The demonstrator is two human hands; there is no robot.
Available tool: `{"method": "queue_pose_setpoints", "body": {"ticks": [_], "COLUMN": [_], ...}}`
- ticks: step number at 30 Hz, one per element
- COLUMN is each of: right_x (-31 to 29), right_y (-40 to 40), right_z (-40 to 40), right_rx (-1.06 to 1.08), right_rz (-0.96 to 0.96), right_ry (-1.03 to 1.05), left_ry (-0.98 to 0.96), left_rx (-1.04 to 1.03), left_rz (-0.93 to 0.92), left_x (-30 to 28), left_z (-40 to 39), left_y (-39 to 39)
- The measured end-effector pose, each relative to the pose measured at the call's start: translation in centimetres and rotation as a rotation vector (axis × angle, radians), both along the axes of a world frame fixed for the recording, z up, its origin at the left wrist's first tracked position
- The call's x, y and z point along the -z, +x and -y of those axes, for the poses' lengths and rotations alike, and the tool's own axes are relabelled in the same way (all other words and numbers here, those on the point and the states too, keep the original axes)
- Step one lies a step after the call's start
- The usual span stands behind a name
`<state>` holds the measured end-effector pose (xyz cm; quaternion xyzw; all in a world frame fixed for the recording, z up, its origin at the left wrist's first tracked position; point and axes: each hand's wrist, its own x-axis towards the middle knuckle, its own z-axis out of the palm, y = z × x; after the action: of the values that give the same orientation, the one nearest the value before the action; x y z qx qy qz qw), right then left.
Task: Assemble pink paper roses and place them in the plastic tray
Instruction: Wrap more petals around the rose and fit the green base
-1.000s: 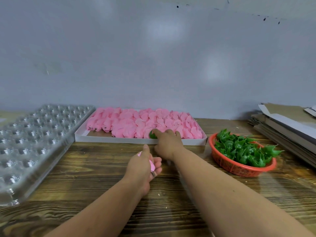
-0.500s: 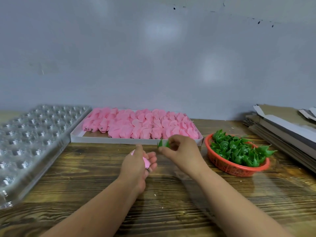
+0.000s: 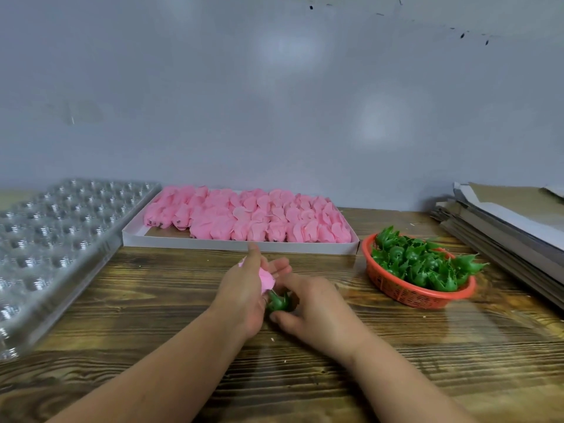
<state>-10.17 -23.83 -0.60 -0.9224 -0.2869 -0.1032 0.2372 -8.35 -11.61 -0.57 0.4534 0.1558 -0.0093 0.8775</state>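
Note:
My left hand [image 3: 244,288] holds a pink paper rose head [image 3: 266,278] between thumb and fingers over the wooden table. My right hand [image 3: 314,303] pinches a green plastic calyx [image 3: 277,303] and presses it against the bottom of the rose; the two hands touch. Behind them a white cardboard box [image 3: 238,245] is packed with several pink rose heads [image 3: 244,218]. The clear plastic tray [image 3: 58,239] with rows of empty round cups lies at the left.
An orange mesh basket [image 3: 409,293] heaped with green calyxes [image 3: 421,261] stands to the right. Stacked flat cardboard sheets [image 3: 500,221] fill the far right. A grey wall rises behind the table. Bare wooden tabletop [image 3: 152,300] lies between tray and hands.
My right hand came back from the pink box with the green calyx and dropped down to meet my left hand, bringing the calyx under the pink rose.

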Motion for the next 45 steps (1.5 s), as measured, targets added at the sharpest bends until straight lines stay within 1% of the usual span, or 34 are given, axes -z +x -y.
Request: {"method": "queue_pose_setpoints", "body": {"ticks": [3, 10, 13, 18, 20, 23, 25, 28, 32, 35, 40, 45], "right_x": [0.2, 0.1, 0.3, 0.8, 0.9, 0.9, 0.8, 0.6, 0.8, 0.8, 0.8, 0.8], "right_y": [-0.2, -0.6, -0.4, -0.3, -0.3, -0.2, -0.3, -0.4, -0.1, -0.2, -0.2, -0.2], "right_z": [-0.1, -0.3, -0.5, -0.6, -0.5, -0.3, -0.2, -0.2, -0.1, -0.2, -0.3, -0.2], "right_rx": [0.000, -0.008, -0.027, -0.059, -0.063, -0.056, -0.058, -0.059, -0.025, -0.004, 0.089, 0.062], "right_rz": [-0.133, -0.222, -0.321, -0.450, -0.486, -0.517, -0.554, -0.626, -0.712, -0.816, -0.904, -0.935], "right_ry": [0.194, 0.482, 0.646, 0.843, 0.840, 0.764, 0.768, 0.839, 1.042, 1.130, 1.136, 1.129], "left_ry": [0.019, 0.128, 0.173, 0.186, 0.212, 0.216, 0.229, 0.245, 0.276, 0.289, 0.309, 0.312], "left_rx": [-0.011, 0.010, 0.011, 0.026, 0.029, 0.019, 0.004, 0.015, 0.034, 0.041, 0.072, 0.086], "left_rz": [0.005, 0.022, 0.037, 0.068, 0.082, 0.123, 0.142, 0.152, 0.161, 0.178, 0.184, 0.172], "left_x": [0.1, 0.2, 0.4, 0.9, 1.0, 0.9, 0.7, 0.7, 0.5, 0.6, 1.0, 1.0], "left_z": [0.0, -0.2, 0.0, 0.0, 0.1, -0.1, -0.1, 0.1, 0.3, 0.3, 0.5, 0.3], "left_y": [0.0, -0.3, -0.3, -0.1, 0.0, 0.1, 0.0, -0.2, -0.5, -0.7, -0.6, -0.7]}}
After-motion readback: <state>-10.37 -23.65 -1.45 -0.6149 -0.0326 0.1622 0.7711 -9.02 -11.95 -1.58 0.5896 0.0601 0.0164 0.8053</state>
